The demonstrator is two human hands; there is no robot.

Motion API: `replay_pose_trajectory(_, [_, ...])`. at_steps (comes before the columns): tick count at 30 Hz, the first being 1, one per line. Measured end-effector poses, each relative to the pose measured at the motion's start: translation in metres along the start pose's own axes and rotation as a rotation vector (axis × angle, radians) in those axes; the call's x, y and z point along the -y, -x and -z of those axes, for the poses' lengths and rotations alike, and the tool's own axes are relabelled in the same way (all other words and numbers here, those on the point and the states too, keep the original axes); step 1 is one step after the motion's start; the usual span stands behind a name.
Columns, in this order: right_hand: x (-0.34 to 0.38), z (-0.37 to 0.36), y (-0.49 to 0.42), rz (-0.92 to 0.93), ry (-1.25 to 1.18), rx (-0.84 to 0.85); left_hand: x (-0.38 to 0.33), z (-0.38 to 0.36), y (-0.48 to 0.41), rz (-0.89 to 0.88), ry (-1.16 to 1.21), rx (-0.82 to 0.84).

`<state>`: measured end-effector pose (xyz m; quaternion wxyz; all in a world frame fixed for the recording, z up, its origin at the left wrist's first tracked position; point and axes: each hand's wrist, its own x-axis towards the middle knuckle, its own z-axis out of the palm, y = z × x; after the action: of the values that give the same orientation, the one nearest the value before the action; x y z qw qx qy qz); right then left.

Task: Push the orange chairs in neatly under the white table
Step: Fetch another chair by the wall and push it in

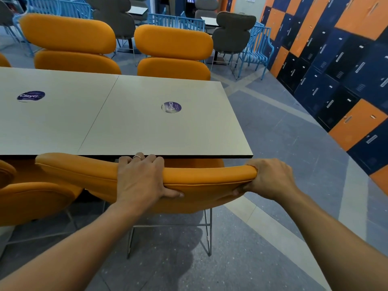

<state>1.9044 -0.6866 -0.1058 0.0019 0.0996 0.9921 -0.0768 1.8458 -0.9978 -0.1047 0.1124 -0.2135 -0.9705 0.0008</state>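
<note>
An orange padded chair [205, 177] stands right in front of me at the near edge of the white table [134, 122]. Its backrest top touches the table edge, and the seat is hidden under the tabletop. My left hand [140, 177] grips the middle of the backrest top, fingers over the far side. My right hand [270, 177] clasps the backrest's right end. A second orange chair [31, 200] stands to the left on the near side. Two more orange chairs [69, 40] [174, 49] face me across the table, tucked against its far edge.
Blue and orange lockers [336, 66] line the right wall, with a grey floor aisle between them and the table. Grey chairs [233, 32], blue metal chairs [258, 47] and small tables stand behind. Two round purple stickers [171, 107] lie on the tabletop.
</note>
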Motion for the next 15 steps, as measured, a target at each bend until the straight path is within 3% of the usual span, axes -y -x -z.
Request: replay_pose_trajectory(15, [-0.012,0.005,-0.011,0.059,-0.046,0.066,-0.019,0.002,0.000,0.123,0.047,0.031])
